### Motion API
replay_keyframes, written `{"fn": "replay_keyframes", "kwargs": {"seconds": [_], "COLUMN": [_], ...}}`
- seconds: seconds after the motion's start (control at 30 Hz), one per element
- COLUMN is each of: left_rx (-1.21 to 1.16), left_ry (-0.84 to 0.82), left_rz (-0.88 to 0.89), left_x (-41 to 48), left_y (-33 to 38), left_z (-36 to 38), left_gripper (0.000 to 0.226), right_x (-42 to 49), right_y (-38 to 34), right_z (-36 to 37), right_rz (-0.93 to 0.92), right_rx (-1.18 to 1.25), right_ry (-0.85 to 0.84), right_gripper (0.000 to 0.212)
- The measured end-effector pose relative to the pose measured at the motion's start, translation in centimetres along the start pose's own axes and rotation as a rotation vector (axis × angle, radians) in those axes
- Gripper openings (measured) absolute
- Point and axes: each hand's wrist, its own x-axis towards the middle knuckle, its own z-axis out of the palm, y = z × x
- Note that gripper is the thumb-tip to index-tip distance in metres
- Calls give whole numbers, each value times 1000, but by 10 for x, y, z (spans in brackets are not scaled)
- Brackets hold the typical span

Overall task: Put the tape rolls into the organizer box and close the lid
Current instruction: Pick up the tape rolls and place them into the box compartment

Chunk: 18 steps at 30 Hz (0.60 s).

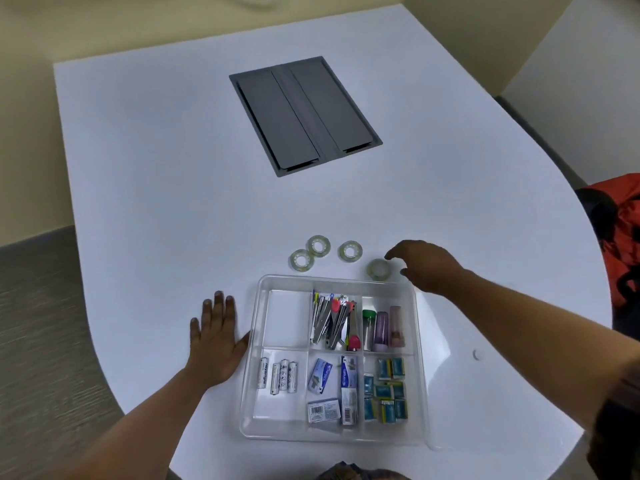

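Several clear tape rolls lie on the white table behind the organizer box [254, 341]: one [302, 260], a second [318, 245], a third [350, 251], and one nearest my right hand [378, 269]. My right hand [427, 263] hovers just right of that roll, fingers apart and curled around it, not clearly touching. My left hand [216, 336] rests flat on the table against the box's left wall. The clear box is open; its far left compartment [287, 318] holds nothing. I see no lid clearly.
Other compartments hold batteries [278, 375], staple boxes [348, 386], small blue packets [386, 389], clips and cutters [334, 320], and small tubes [382, 327]. A grey cable hatch [304, 116] sits mid-table. An orange bag [623, 237] lies beyond the right edge.
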Motion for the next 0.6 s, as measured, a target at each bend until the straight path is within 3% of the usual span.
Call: {"fn": "replay_keyframes", "kwargs": {"seconds": [0.13, 0.27, 0.47, 0.6], "left_rx": [62, 51, 54, 46], "left_ry": [-35, -50, -85, -109], "left_rz": [-13, -12, -5, -12], "left_x": [4, 5, 4, 7], "left_y": [-1, 0, -1, -4], "left_z": [6, 7, 4, 5], "left_gripper": [114, 107, 106, 101], "right_x": [21, 34, 49, 50], "right_y": [-2, -4, -1, 0], "right_z": [4, 10, 14, 10], "right_rz": [-117, -184, -312, -253], "right_rx": [-211, -217, -324, -277], "right_ry": [-88, -163, -154, -64], "right_gripper": [58, 70, 63, 58]}}
